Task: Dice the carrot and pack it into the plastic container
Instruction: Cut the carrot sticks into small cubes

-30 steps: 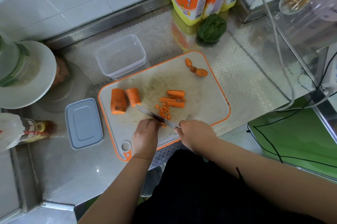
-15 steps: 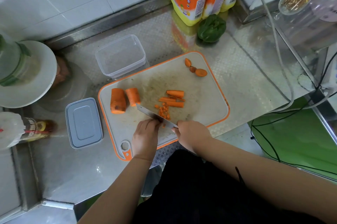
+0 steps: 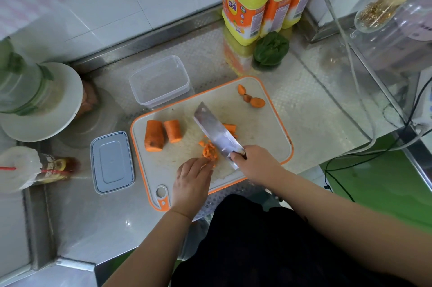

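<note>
Knife (image 3: 216,133) now lies tilted with its flat side showing above the cutting board (image 3: 264,127); half a second ago its edge was down in the carrot. Right hand (image 3: 256,165) is curled round the handle. Left hand (image 3: 194,178) rests on the board, fingertips bent against a small heap of diced carrot (image 3: 210,151). Carrot sticks (image 3: 230,127) lie partly under the blade, uncut. Two thick carrot chunks (image 3: 161,134) sit on the board's left side, and end scraps (image 3: 253,99) at its far corner. Plastic container (image 3: 159,81) stands on the bench just beyond the board, nothing visible inside; its lid (image 3: 111,161) lies to the left. Judgement: one cutting run has ended, most dicing remains, packing not begun.
</note>
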A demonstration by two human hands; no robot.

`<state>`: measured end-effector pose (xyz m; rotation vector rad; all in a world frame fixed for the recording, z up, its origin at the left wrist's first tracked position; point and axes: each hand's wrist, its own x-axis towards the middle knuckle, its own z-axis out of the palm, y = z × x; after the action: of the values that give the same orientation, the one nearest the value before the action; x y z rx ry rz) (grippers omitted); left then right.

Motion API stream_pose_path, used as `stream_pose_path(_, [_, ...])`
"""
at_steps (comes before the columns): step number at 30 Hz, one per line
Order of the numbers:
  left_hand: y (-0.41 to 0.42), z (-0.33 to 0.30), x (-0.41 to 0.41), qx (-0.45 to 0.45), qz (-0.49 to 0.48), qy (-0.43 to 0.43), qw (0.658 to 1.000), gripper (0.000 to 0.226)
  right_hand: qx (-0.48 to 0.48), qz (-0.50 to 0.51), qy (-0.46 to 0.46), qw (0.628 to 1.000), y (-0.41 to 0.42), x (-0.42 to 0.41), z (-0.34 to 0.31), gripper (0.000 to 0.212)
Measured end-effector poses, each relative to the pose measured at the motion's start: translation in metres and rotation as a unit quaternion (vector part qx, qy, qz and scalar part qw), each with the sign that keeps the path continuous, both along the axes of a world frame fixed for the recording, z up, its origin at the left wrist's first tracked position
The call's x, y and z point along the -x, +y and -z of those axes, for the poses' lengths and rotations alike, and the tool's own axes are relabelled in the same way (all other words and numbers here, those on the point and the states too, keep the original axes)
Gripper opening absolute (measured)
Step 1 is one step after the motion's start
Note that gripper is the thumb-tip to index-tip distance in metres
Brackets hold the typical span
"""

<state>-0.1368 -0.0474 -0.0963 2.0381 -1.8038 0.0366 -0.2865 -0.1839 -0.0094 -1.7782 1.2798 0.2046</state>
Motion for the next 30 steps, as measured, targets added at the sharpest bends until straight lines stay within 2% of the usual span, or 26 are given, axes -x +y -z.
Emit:
stream_pose_path(3, [-0.003, -0.014, -0.004, 0.027, -0.049, 0.076, 0.996, 0.022, 0.174, -0.125, 0.053, 0.975, -0.003, 0.013, 0.003, 0.029])
stream_pose_path(5, [-0.009, -0.031, -0.006, 0.063, -0.111, 0.118, 0.985, 0.029, 0.251, -0.176, 0.074, 0.949, -0.005, 0.024, 0.007, 0.026])
stream_pose_path(8, [-0.022, -0.061, -0.013, 0.114, -0.190, 0.143, 0.965, 0.039, 0.335, -0.229, 0.067, 0.912, -0.003, 0.035, 0.012, 0.022])
stream_pose_path(10, [-0.037, -0.076, -0.018, 0.108, -0.180, 0.150, 0.966, 0.036, 0.353, -0.240, 0.064, 0.902, -0.001, 0.041, 0.016, 0.030])
stream_pose_path(12, [-0.061, -0.085, -0.025, 0.054, -0.148, 0.164, 0.974, 0.029, 0.364, -0.252, 0.061, 0.894, 0.001, 0.043, 0.021, 0.030])
stream_pose_path(14, [-0.090, -0.092, -0.031, -0.083, -0.108, 0.185, 0.973, 0.026, 0.378, -0.258, 0.055, 0.887, 0.002, 0.044, 0.024, 0.028])
stream_pose_path(16, [-0.117, -0.091, -0.032, -0.241, -0.051, 0.165, 0.955, 0.040, 0.387, -0.255, 0.052, 0.885, 0.004, 0.044, 0.026, 0.026])
stream_pose_path(18, [-0.136, -0.084, -0.029, -0.328, 0.002, 0.108, 0.939, 0.062, 0.388, -0.261, 0.048, 0.883, 0.007, 0.045, 0.030, 0.025])
stream_pose_path(20, [-0.148, -0.074, -0.024, -0.367, 0.035, 0.075, 0.926, 0.073, 0.388, -0.264, 0.043, 0.882, 0.009, 0.046, 0.032, 0.025])
stream_pose_path(23, [-0.157, -0.060, -0.019, -0.415, 0.066, 0.047, 0.906, 0.077, 0.382, -0.251, 0.034, 0.889, 0.011, 0.046, 0.032, 0.027])
stream_pose_path(26, [-0.161, -0.055, -0.016, -0.422, 0.086, 0.010, 0.903, 0.076, 0.381, -0.244, 0.020, 0.891, 0.011, 0.048, 0.033, 0.034])
stream_pose_path(30, [-0.165, -0.050, -0.014, -0.449, 0.086, 0.002, 0.890, 0.066, 0.381, -0.238, 0.008, 0.893, 0.011, 0.050, 0.035, 0.040])
